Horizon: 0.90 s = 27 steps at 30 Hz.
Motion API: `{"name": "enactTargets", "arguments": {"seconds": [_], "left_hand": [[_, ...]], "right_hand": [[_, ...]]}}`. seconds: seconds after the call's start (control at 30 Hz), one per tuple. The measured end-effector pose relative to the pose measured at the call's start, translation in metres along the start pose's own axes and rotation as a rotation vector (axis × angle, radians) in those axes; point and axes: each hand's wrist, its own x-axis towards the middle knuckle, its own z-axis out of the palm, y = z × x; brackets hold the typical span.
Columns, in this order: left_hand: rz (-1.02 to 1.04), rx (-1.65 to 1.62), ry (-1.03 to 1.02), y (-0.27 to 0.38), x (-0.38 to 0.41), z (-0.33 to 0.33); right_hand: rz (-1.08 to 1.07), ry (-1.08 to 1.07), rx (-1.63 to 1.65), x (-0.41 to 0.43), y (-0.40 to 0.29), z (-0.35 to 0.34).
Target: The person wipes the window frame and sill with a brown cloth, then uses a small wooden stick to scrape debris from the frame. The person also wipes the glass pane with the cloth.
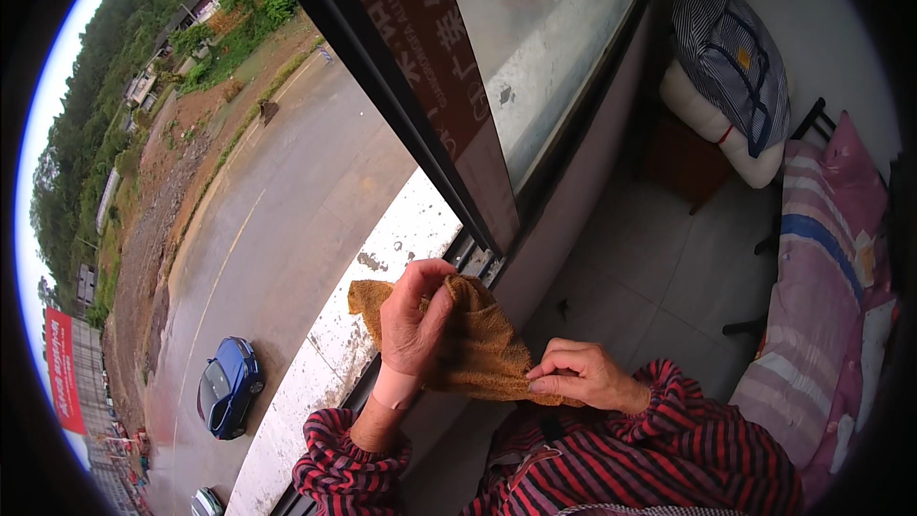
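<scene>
A brown terry cloth [487, 351] hangs bunched between my two hands, over the window's lower track and the inner wall. My left hand [415, 322] grips its upper part close to the track, fingers curled into the fabric. With thumb and fingertips, my right hand [577, 375] pinches the cloth's lower right edge. Just beyond my left hand lies the end of the sliding window's dark frame [458, 193], whose lower corner meets the metal track [476, 261]. The cloth hides part of the track.
Outside the opening runs a white, stained ledge [322, 358], with a road and a blue car [231, 387] below. Glass carrying a printed strip [430, 50] stands ahead. Indoors, a bed with striped bedding [809, 315] and a stool [684, 165] piled with bedding are at right.
</scene>
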Motion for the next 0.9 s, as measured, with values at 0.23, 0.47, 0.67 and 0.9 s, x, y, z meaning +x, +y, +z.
{"name": "enactTargets", "arguments": {"seconds": [0.23,0.47,0.67,0.9], "left_hand": [[0.155,0.407,-0.012,-0.004,0.014,0.020],[0.344,0.551,-0.044,-0.003,0.007,0.011],[0.418,0.708,-0.068,-0.011,0.006,0.013],[0.477,0.667,0.070,0.006,0.018,0.015]], "right_hand": [[0.027,0.061,0.077,-0.005,-0.002,0.006],[0.034,0.074,0.123,-0.005,-0.008,0.007],[0.071,0.014,0.108,-0.004,-0.008,0.009],[0.038,0.049,0.131,-0.007,-0.005,0.008]]}}
